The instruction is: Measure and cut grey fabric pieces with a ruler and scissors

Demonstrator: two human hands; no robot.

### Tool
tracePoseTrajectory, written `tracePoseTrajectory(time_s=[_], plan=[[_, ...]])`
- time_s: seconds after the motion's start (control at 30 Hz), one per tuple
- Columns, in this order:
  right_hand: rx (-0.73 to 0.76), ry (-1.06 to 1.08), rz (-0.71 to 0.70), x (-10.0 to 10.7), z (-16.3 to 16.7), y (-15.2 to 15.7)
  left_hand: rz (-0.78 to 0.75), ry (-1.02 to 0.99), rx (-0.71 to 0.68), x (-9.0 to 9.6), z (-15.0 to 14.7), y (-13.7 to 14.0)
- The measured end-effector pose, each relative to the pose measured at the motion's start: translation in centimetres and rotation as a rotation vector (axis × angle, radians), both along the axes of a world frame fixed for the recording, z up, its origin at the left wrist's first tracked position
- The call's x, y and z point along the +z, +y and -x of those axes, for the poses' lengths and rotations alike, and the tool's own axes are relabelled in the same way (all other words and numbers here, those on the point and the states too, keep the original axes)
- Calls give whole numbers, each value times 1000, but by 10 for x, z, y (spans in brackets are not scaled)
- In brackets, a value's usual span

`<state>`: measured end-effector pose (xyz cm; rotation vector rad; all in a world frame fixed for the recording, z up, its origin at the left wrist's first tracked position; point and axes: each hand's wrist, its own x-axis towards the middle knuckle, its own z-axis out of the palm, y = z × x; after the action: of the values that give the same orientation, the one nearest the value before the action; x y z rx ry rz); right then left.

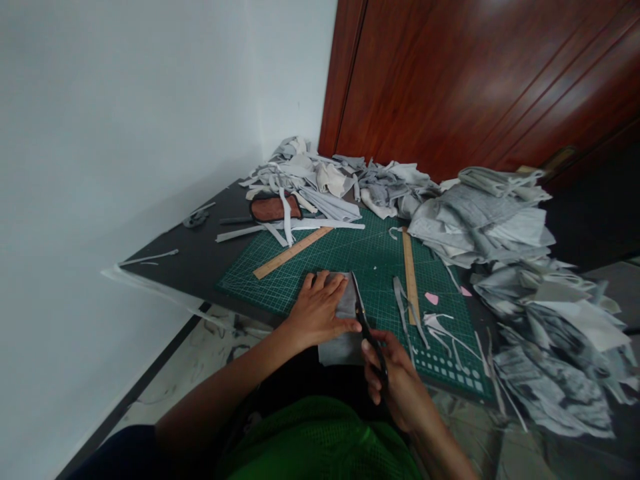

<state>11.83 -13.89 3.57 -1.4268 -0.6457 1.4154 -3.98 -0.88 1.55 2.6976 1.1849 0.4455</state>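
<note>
A piece of grey fabric (345, 350) lies at the near edge of the green cutting mat (345, 253), part of it hanging over the table edge. My left hand (323, 310) rests flat on this fabric with its fingers spread. In my right hand (390, 367) is a pair of black-handled scissors (361, 312), gripped by the handles. The blades point away from me along the right edge of the fabric, close to my left thumb. Whether the blades are parted is too small to tell.
Two wooden rulers (293, 253) (410, 277) lie on the mat. Thin grey strips (401, 300) and pink scraps (431, 299) sit to the right. Fabric scraps (300, 170) heap along the back, near a brown pad (270, 208). Folded grey cloth (480, 213) is piled at right.
</note>
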Motion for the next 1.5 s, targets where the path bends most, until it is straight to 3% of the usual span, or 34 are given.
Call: tracePoseTrajectory(time_s=[0.4,0.63,0.73,0.9,1.07,1.17,1.3,1.5], plan=[[4,57,25,0,-4,0,-6,7,7,-2,-1,0],[80,5,97,-7,-45,-27,-27,-7,29,1,-2,-2],[115,-129,124,-6,-78,-45,-17,15,33,3,-3,-2],[25,-481,108,2,-138,-62,17,79,56,2,-5,2],[2,-717,83,-9,-201,-51,20,125,49,0,-12,24],[75,-849,26,-17,-229,-35,10,147,44,-1,-20,46],[99,-1132,-61,-23,-245,-16,-45,154,27,0,-35,76],[245,-1234,-118,-27,-249,14,-109,168,59,13,-57,106]])
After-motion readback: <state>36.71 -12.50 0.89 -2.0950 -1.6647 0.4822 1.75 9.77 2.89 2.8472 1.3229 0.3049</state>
